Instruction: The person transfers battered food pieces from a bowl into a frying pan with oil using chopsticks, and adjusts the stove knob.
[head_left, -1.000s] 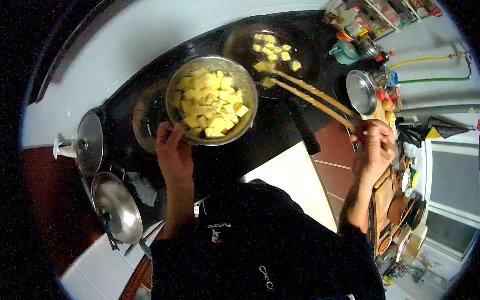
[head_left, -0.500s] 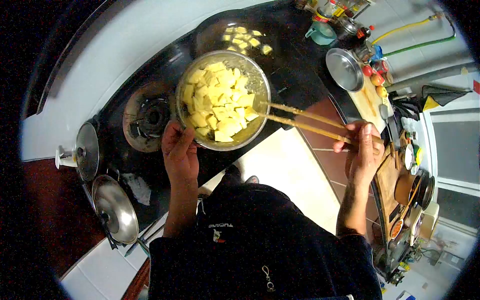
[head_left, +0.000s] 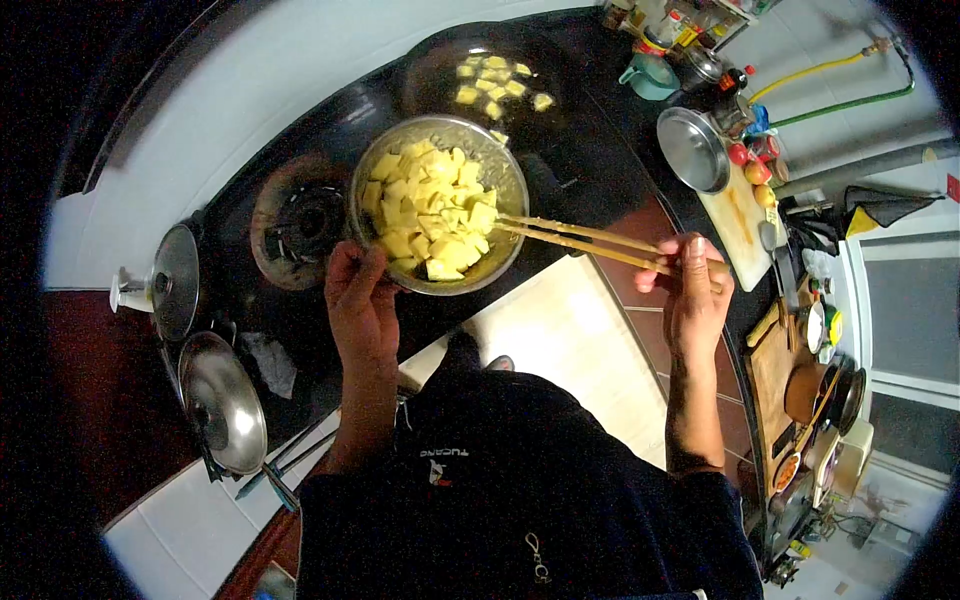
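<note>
Right hand (head_left: 695, 290) is closed around a pair of chopsticks (head_left: 590, 243), thumb uppermost, with some of the fingers hidden behind the sticks and the palm. Their tips reach over the rim of a metal bowl (head_left: 522, 200) to the edge of a heap of yellow cubes (head_left: 430, 205); whether they pinch a piece or merely touch it is too fine to make out.

Left hand (head_left: 362, 290) is clamped on the bowl's near left rim, thumb and fingers together there, though the fingertips under the bowl cannot be seen. The bowl tilts toward the camera, held above the dark counter between a burner (head_left: 300, 220) and a black pan (head_left: 430, 80). More yellow pieces (head_left: 493, 83) lie scattered in that pan, whose outline melts into the counter's darkness; one piece shows just beyond the bowl's rim.

Below, a dark shirt (head_left: 540, 490) fills the view, cut off at the bottom edge. Black corners swallow the surroundings, and the crowded items along the right-hand worktop are small and blurred.
</note>
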